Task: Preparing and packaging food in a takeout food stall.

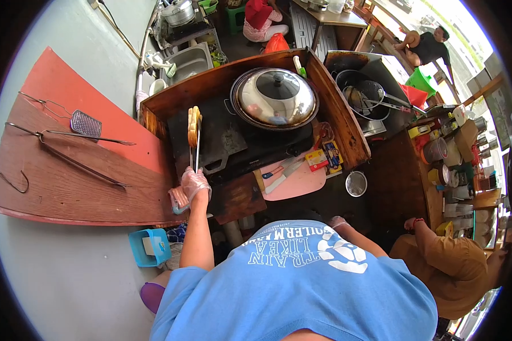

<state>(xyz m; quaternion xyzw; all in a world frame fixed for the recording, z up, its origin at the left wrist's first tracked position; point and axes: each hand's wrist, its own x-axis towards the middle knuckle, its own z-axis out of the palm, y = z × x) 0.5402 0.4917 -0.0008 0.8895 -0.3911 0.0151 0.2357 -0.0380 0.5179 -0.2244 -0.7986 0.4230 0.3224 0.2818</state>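
My left hand (195, 186), in a clear plastic glove, grips metal tongs (197, 155). Browned bread (193, 127) is pinched at the tongs' far end, above the left part of a black stove with a dark flat griddle plate (224, 147). Right of the bread, a large wok with a domed steel and glass lid (277, 96) sits on the stove. My right hand (339, 222), gloved too, is low beside my waist and partly hidden, so its fingers cannot be made out. A pink cutting board (296, 192) with knives (285, 174) lies before me.
Wooden boards (341, 115) wall the stove. Small packages (316, 160) lie by the knives. Tongs and a grater (86, 124) hang on the left panel. A black pan with strainers (362, 96) stands right. A person in brown (446, 268) is close at right; others sit farther off.
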